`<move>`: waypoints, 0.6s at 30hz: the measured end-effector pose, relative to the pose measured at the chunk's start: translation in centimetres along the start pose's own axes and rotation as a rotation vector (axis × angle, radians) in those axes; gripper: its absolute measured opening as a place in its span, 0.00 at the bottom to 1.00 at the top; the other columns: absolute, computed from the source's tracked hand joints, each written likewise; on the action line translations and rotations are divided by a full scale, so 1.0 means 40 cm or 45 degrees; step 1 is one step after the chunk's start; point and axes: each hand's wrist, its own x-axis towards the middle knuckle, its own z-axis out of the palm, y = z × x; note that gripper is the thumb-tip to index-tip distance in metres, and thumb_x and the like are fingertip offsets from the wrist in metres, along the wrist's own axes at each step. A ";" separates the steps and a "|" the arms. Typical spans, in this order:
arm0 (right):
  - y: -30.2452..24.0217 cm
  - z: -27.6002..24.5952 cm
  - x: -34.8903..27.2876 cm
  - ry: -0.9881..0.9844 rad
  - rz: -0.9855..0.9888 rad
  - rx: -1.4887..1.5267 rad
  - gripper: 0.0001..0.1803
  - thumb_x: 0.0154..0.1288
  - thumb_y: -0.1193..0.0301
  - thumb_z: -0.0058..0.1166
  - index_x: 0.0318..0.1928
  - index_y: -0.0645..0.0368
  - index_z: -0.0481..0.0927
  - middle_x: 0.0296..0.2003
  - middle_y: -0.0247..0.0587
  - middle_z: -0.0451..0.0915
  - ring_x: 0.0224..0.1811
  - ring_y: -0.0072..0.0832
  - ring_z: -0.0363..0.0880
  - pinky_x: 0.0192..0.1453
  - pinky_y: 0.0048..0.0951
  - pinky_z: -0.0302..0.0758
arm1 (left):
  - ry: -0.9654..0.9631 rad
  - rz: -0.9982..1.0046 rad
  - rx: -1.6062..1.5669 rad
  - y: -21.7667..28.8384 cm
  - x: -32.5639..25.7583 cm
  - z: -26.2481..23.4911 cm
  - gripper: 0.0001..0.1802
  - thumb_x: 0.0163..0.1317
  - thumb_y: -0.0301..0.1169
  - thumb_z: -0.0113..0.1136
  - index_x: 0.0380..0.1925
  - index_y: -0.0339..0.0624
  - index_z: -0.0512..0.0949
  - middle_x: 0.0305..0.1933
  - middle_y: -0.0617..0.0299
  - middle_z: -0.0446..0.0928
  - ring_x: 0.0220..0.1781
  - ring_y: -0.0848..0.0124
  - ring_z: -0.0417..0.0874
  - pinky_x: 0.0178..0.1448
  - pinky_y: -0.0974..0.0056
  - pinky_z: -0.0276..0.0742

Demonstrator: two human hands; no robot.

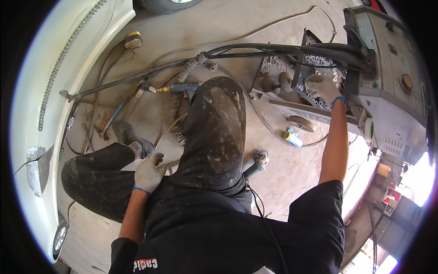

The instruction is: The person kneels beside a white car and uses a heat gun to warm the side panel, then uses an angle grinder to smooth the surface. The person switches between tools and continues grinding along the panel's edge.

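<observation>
My right hand (pixel 323 86), in a pale knitted glove with a blue cuff, reaches into the tray of metal rings (pixel 315 60) on the front of a grey wheeled machine (pixel 388 109). Its fingers are bent together over the rings; whatever they pinch is too small to make out. My left hand (pixel 151 173), gloved alike, rests by my left thigh, loosely curled, with a gap between thumb and fingers and nothing visible in it. Beside my raised knee lies a blue and black gun-shaped tool (pixel 185 88) with a brass-coloured front end.
A white car (pixel 68 68) with a wavy wire strip (pixel 57 59) and bared patch (pixel 39 171) stands left. Black cables (pixel 273 48) and a long bar (pixel 123 82) cross the floor. A grinder (pixel 258 164), disc (pixel 301 123) and blue-yellow can (pixel 293 137) lie right of my knee.
</observation>
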 end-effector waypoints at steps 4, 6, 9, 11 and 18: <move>0.024 0.030 -0.022 -0.064 -0.046 -0.211 0.22 0.59 0.72 0.63 0.54 0.69 0.80 0.37 0.42 0.84 0.31 0.25 0.81 0.34 0.28 0.81 | -0.027 0.041 0.035 0.008 0.007 0.001 0.21 0.58 0.35 0.61 0.51 0.41 0.78 0.48 0.50 0.84 0.51 0.52 0.84 0.55 0.53 0.78; 0.018 0.041 -0.010 -0.063 -0.069 -0.266 0.24 0.59 0.72 0.61 0.56 0.70 0.79 0.37 0.43 0.84 0.30 0.25 0.81 0.35 0.29 0.80 | -0.022 0.059 0.020 0.012 0.013 0.000 0.21 0.58 0.36 0.61 0.51 0.41 0.78 0.48 0.50 0.84 0.51 0.52 0.84 0.55 0.53 0.78; -0.010 0.047 0.002 -0.132 -0.016 -0.362 0.26 0.60 0.72 0.60 0.59 0.70 0.77 0.38 0.44 0.84 0.31 0.27 0.81 0.35 0.30 0.80 | -0.017 0.044 0.003 0.012 0.014 0.006 0.21 0.58 0.37 0.60 0.51 0.41 0.78 0.48 0.50 0.84 0.50 0.52 0.84 0.55 0.52 0.78; -0.034 0.050 0.005 -0.190 0.051 -0.377 0.27 0.60 0.72 0.60 0.60 0.70 0.76 0.39 0.44 0.84 0.32 0.27 0.81 0.36 0.31 0.81 | -0.018 0.038 0.015 0.015 0.010 0.006 0.22 0.58 0.37 0.60 0.51 0.40 0.78 0.47 0.49 0.84 0.50 0.51 0.84 0.55 0.52 0.78; -0.011 0.026 0.097 -0.373 0.205 -0.162 0.22 0.57 0.71 0.63 0.54 0.62 0.80 0.37 0.36 0.82 0.36 0.29 0.81 0.36 0.36 0.82 | 0.036 0.058 0.034 0.004 0.000 0.008 0.22 0.58 0.38 0.57 0.51 0.39 0.78 0.47 0.47 0.83 0.51 0.50 0.83 0.57 0.50 0.76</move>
